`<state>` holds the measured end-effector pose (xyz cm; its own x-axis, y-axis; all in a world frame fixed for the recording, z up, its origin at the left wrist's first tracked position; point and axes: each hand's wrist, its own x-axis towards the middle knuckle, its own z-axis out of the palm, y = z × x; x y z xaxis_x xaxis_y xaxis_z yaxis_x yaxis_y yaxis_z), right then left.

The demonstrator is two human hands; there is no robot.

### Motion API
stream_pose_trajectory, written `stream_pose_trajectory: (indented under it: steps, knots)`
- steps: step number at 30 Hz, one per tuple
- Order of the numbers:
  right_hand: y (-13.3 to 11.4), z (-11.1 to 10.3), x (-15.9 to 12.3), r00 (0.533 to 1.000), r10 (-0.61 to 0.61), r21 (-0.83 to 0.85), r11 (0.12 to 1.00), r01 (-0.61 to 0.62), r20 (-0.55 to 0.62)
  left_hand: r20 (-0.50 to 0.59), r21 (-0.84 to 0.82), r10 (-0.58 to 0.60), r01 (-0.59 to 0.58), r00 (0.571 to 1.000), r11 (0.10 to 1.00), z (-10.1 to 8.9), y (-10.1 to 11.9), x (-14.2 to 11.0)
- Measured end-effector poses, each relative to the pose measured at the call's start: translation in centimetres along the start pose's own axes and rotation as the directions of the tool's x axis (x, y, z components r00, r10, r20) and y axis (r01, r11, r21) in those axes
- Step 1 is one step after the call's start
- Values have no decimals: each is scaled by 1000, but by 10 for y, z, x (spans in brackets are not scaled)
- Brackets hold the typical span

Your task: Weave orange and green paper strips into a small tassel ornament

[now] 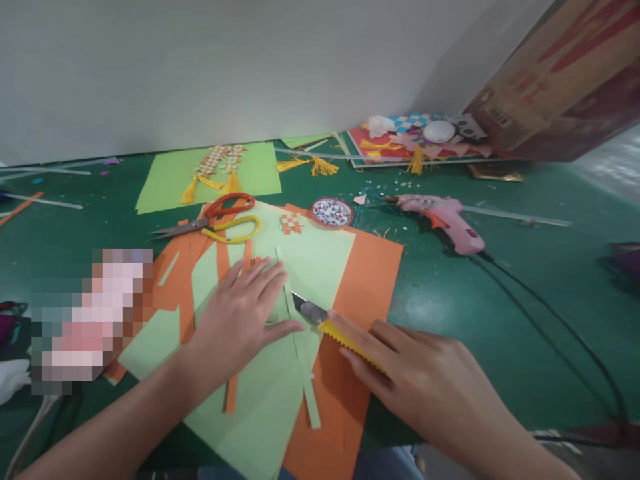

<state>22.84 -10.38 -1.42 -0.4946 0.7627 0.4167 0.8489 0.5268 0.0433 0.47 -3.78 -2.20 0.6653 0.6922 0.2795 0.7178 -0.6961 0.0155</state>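
Note:
My right hand (395,367) is closed round a yellow utility knife (353,343), whose blade points up and left. The blade's tip is close beside a narrow green paper strip (306,380). Palm down, my left hand (250,300) lies with fingers stretched out over the strip and the light green paper (320,260). Orange paper (375,267) lies under the green sheet, and loose orange strips (231,393) are near my left hand. A small woven orange-and-white piece (291,223) rests on the green sheet beyond my fingers.
Scissors (215,223) with red and yellow handles lie beyond my left hand. A round dish of beads (332,212) and a pink glue gun (445,217) with a trailing cord are farther right. Woven bookmarks with yellow tassels (220,163) lie at the back. A pixelated object is at left.

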Motion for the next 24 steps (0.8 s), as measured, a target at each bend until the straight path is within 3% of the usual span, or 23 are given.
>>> stream_pose_trajectory:
  steps: [24]
  knots:
    - [10,15,12,998,60,-47,997,-60,-12,14,-2,5,-5,1000,1000,-4,1,1]
